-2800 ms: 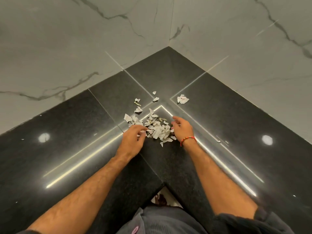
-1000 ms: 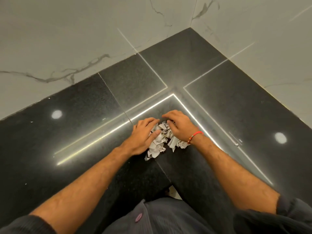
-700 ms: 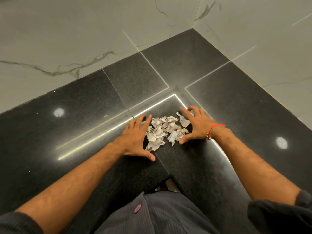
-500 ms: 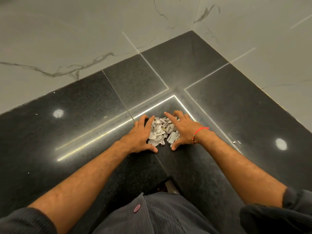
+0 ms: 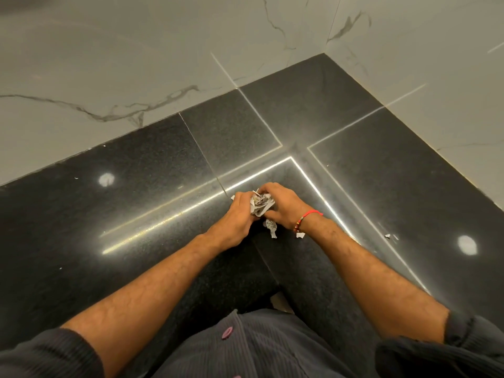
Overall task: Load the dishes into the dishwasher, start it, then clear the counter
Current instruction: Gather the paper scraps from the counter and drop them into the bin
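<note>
On the black counter the left hand and right hand curl their fingers around a wad of paper scraps, so clearing looks nearly done, with stray bits left beside the wrist.

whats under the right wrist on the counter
A few loose paper scraps lie on the black counter just below the right hand. Both hands clutch the main bundle; anything beneath the left hand is covered.
</note>
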### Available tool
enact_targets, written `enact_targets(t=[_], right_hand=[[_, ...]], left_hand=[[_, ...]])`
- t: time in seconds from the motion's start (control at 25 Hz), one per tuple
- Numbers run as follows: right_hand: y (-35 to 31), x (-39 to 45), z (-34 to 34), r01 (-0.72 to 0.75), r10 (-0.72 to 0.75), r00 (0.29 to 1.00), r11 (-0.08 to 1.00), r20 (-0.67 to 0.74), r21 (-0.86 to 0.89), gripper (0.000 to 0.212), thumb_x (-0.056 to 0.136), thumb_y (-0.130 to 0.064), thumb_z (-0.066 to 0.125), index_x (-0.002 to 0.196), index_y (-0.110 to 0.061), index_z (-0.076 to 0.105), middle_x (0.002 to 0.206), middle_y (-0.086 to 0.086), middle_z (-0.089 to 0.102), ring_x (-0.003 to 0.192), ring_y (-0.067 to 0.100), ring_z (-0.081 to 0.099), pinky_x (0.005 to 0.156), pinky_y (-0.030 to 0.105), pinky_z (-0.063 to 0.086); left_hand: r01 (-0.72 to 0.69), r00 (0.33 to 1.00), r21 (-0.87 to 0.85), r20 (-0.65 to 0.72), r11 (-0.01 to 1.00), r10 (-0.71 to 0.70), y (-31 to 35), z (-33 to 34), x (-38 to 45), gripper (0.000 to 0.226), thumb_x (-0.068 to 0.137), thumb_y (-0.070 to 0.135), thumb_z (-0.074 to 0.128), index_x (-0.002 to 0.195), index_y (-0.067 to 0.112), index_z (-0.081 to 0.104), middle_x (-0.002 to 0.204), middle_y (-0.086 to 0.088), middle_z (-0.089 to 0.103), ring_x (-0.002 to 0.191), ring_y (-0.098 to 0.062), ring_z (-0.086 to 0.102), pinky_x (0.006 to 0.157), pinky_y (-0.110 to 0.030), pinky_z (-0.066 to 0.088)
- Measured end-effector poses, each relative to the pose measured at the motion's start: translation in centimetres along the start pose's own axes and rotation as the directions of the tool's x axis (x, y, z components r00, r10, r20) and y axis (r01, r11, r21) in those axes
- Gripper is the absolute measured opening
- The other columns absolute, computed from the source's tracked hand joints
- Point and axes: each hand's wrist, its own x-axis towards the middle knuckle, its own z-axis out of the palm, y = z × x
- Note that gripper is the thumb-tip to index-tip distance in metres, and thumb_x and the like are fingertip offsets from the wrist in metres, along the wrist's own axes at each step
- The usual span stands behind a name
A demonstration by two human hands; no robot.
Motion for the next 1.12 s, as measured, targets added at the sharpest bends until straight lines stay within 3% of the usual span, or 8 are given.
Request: enact_targets(t=[0.12,0.24,0.32,0.4,0.56,0.68,0.8,1.12], right_hand=[[-1.5,0.4,-0.7,0.023,-0.02,0.998,0.998,-0.057,0.052,0.03,0.082,-0.016,0.075,0.109,-0.013,0.061,0.1,0.001,0.064,0.092,0.015,0.059,0.084,0.03,0.048],[-3.6,0.7,-1.5,0.074,-0.068,0.995,0.994,-0.07,0.079,0.029,0.082,-0.015,0.075,0.108,-0.011,0.062,0.098,0.002,0.065,0.09,0.015,0.059,0.078,0.024,0.046],[-5.2,1.0,-1.5,0.116,-0.111,0.992,0.99,-0.066,0.078,0.029,0.083,-0.012,0.073,0.11,-0.012,0.061,0.1,0.003,0.065,0.091,0.016,0.059,0.078,0.025,0.046],[-7.0,1.5,-0.8,0.175,-0.171,0.984,0.982,-0.052,0.078,0.03,0.083,-0.012,0.073,0.11,-0.013,0.061,0.1,0.003,0.065,0.091,0.017,0.059,0.078,0.026,0.046],[-12.2,2.9,2.8,0.308,-0.315,0.948,0.946,0.051,0.105,0.03,0.083,-0.013,0.074,0.109,-0.016,0.06,0.1,0.0,0.064,0.087,0.012,0.057,0.074,0.019,0.044],[-16.8,3.0,6.7,0.398,-0.417,0.898,0.906,0.143,0.145,0.03,0.083,-0.011,0.074,0.11,-0.014,0.061,0.101,0.001,0.065,0.088,0.012,0.058,0.074,0.017,0.044],[-21.7,1.9,11.3,0.487,-0.516,0.823,0.856,0.238,0.171,0.031,0.083,-0.01,0.074,0.111,-0.011,0.061,0.102,0.004,0.065,0.087,0.012,0.055,0.071,0.008,0.039],[-32.8,-5.4,24.4,0.621,-0.67,0.628,0.738,0.396,0.264,0.027,0.083,-0.011,0.073,0.108,-0.015,0.063,0.1,0.002,0.066,0.086,0.016,0.059,0.076,0.024,0.047]], left_hand=[[0.016,0.995,-0.024,-0.095,1.0,-0.018,0.7,-1.0,-0.6,0.022,0.104,0.018,0.048,0.125,0.021,0.043,0.12,0.0,0.041,0.105,-0.01,0.046,0.082,-0.016,0.04],[0.011,0.986,-0.021,-0.164,1.0,-0.015,1.1,-2.5,-1.8,0.028,0.102,0.008,0.047,0.13,0.012,0.044,0.124,-0.006,0.044,0.107,-0.012,0.046,0.088,-0.023,0.042],[0.025,0.967,-0.015,-0.252,1.0,-0.028,1.4,-3.5,-3.3,0.034,0.102,0.004,0.049,0.135,0.006,0.043,0.131,-0.011,0.045,0.111,-0.009,0.043,0.092,-0.013,0.039],[0.036,0.945,-0.059,-0.323,0.998,-0.054,1.6,-4.5,-5.4,0.027,0.102,0.001,0.049,0.129,0.002,0.046,0.121,-0.009,0.046,0.102,-0.006,0.044,0.085,-0.004,0.038],[0.106,0.874,-0.089,-0.466,0.99,-0.135,-0.8,-6.4,-11.3,0.024,0.102,0.001,0.051,0.126,-0.002,0.047,0.117,-0.009,0.047,0.099,-0.008,0.043,0.083,-0.008,0.039],[0.221,0.799,-0.115,-0.548,0.969,-0.247,-3.6,-6.7,-16.9,0.029,0.102,0.006,0.054,0.129,0.001,0.046,0.123,-0.013,0.048,0.107,-0.012,0.045,0.085,-0.004,0.037],[0.304,0.703,-0.191,-0.616,0.933,-0.355,-5.9,-6.5,-23.6,0.03,0.101,0.006,0.053,0.13,0.005,0.046,0.121,-0.01,0.048,0.107,-0.016,0.049,0.086,-0.012,0.043],[0.397,0.419,-0.355,-0.751,0.846,-0.511,-10.5,-2.0,-41.5,0.04,0.095,-0.002,0.044,0.135,0.001,0.043,0.127,-0.011,0.046,0.111,-0.011,0.047,0.092,-0.002,0.033]])
